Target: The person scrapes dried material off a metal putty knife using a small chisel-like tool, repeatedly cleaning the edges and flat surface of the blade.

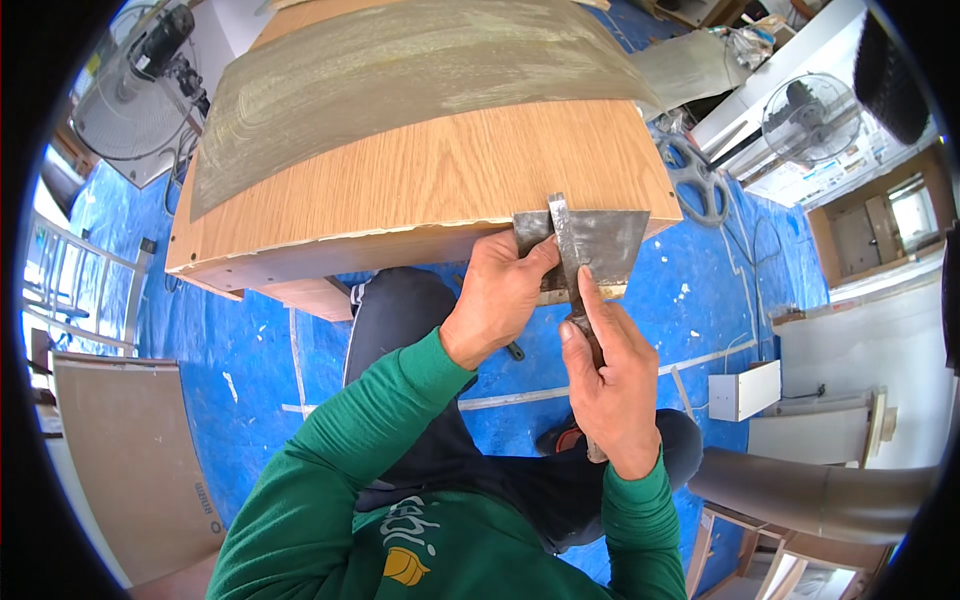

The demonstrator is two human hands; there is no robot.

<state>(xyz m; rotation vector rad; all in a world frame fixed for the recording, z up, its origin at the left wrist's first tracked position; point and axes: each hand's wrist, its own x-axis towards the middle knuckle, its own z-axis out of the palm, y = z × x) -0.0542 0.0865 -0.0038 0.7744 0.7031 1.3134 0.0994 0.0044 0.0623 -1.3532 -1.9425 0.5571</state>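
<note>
In my right hand (pixel 611 379) is the handle of a narrow metal tool, a chisel or scraper, with my index finger along its blade (pixel 564 225). The blade lies across a wide grey metal scraper plate (pixel 611 236). My left hand (pixel 499 289) grips the plate's left side, its thumb against the narrow blade. Both tools are at the front edge of a wood-grain cabinet panel (pixel 420 176). A grey-brown laminate sheet (pixel 420 75), streaked with a yellowish film, covers the panel's far part. The plate's lower edge carries a pale strip.
Blue sheeting (pixel 247 390) with tape lines covers the floor. Pedestal fans stand left (pixel 124 109) and right (pixel 810 116). A brown board (pixel 127 450) lies at left, a small white box (pixel 744 391) and a rolled sheet (pixel 817 495) at right. A dark-handled tool (pixel 514 351) is below my left hand.
</note>
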